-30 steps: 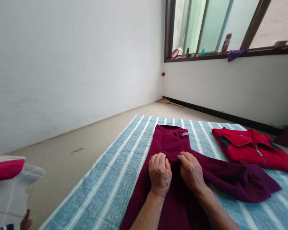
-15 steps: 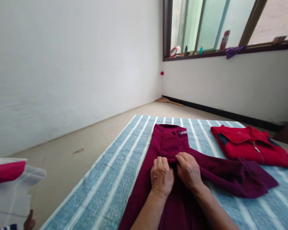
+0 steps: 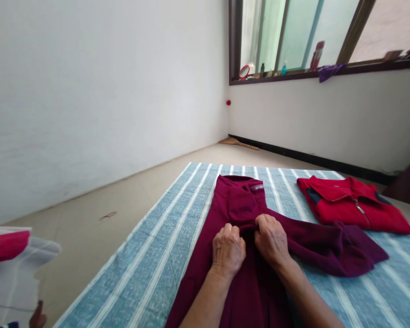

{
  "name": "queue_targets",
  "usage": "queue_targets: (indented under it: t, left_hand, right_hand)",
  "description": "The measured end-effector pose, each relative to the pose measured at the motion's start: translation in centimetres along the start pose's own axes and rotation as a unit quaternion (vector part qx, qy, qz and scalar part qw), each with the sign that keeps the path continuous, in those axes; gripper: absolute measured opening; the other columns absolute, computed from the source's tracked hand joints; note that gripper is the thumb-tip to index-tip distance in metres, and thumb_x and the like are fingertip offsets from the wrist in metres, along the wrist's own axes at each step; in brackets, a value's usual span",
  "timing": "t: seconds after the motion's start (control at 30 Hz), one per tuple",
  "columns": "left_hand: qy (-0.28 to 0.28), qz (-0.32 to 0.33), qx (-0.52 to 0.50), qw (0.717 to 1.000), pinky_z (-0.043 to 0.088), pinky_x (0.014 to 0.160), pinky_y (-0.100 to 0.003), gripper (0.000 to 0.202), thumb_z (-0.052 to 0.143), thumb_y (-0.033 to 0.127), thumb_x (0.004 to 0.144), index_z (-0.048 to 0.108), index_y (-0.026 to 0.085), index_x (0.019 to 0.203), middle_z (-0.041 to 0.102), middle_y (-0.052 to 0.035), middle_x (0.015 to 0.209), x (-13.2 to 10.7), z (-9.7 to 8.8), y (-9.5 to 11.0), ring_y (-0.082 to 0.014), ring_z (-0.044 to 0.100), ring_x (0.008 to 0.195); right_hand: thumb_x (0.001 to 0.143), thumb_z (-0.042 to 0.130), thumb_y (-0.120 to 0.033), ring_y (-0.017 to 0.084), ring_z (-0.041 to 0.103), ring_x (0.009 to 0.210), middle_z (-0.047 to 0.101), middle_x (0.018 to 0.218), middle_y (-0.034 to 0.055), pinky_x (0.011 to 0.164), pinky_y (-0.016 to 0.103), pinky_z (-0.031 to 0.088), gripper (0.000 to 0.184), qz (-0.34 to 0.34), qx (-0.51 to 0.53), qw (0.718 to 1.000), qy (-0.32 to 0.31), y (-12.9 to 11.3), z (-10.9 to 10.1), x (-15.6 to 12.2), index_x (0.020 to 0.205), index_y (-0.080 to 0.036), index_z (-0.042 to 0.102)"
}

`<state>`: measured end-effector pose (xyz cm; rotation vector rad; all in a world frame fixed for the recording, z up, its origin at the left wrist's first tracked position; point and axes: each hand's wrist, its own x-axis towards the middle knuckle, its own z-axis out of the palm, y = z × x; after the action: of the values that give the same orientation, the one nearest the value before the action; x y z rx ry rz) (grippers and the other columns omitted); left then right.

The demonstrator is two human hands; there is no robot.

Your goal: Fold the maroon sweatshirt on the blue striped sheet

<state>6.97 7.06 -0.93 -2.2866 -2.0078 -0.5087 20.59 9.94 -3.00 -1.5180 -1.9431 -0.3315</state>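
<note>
The left hand [image 3: 228, 249] and the right hand [image 3: 271, 240] lie side by side, both pinching a fold of the maroon garment [image 3: 246, 255]. The garment lies flat on the blue striped mat [image 3: 150, 269], and a red zip jacket [image 3: 353, 205] lies near it.

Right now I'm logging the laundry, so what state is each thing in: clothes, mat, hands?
Maroon garment: spread on the mat, one sleeve stretched right, fabric bunched at the hands.
Red jacket: folded, zipped, lying apart at the right.
Striped mat: flat on the floor.
Left hand: closed, pinching the maroon fabric.
Right hand: closed, pinching the same fold.
</note>
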Motion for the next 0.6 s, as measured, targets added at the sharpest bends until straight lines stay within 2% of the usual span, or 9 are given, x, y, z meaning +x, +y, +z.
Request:
queue_targets:
  t: [0.2, 0.3, 0.4, 0.6]
  left_hand:
    - [-0.001, 0.015, -0.037, 0.999, 0.043, 0.064, -0.029, 0.022, 0.056, 0.023, 0.081, 0.06, 0.025, 0.102, 0.062, -0.002, 0.085, -0.1, -0.4, -0.2, -0.0201, 0.061, 0.074]
    - [-0.001, 0.031, -0.08, 0.996, 0.042, 0.066, -0.027, 0.015, 0.053, 0.032, 0.086, 0.064, 0.025, 0.092, 0.063, -0.0016, 0.081, 0.2, -0.3, -0.4, -0.0184, 0.062, 0.075]
    - [-0.003, 0.02, -0.113, 0.993, 0.041, 0.065, -0.026, 0.032, 0.041, 0.034, 0.093, 0.066, 0.023, 0.077, 0.063, -0.0021, 0.074, 0.6, 0.0, -0.5, -0.0156, 0.062, 0.07]
    - [-0.018, 0.005, -0.15, 0.988, 0.039, 0.066, -0.025, 0.018, 0.05, 0.025, 0.088, 0.067, 0.022, 0.083, 0.07, -0.0013, 0.083, 1.0, 0.4, -0.8, -0.0154, 0.063, 0.076]
  right_hand:
    - [0.073, 0.048, -0.009, 0.019, 0.049, 0.073, 0.055, 0.071, 0.0028, 0.072, 0.03, 0.033, 0.012, 0.014, -0.002, 1.0, -0.019, 0.4, -0.3, 0.1, 0.07, -0.02, 0.049]
    - [0.075, 0.05, -0.012, 0.019, 0.051, 0.074, 0.057, 0.073, 0.0027, 0.07, 0.03, 0.032, 0.01, 0.02, -0.009, 0.998, -0.063, 0.6, -1.0, 0.3, 0.069, -0.02, 0.052]
    - [0.076, 0.052, -0.016, 0.019, 0.052, 0.074, 0.058, 0.075, 0.0022, 0.067, 0.029, 0.031, 0.008, 0.015, -0.007, 0.994, -0.105, 0.6, -1.8, 0.7, 0.07, -0.021, 0.054]
    - [0.078, 0.052, -0.019, 0.019, 0.053, 0.078, 0.06, 0.082, 0.0036, 0.067, 0.029, 0.031, 0.006, 0.025, 0.007, 0.986, -0.164, 0.0, -2.8, 1.2, 0.074, -0.02, 0.056]
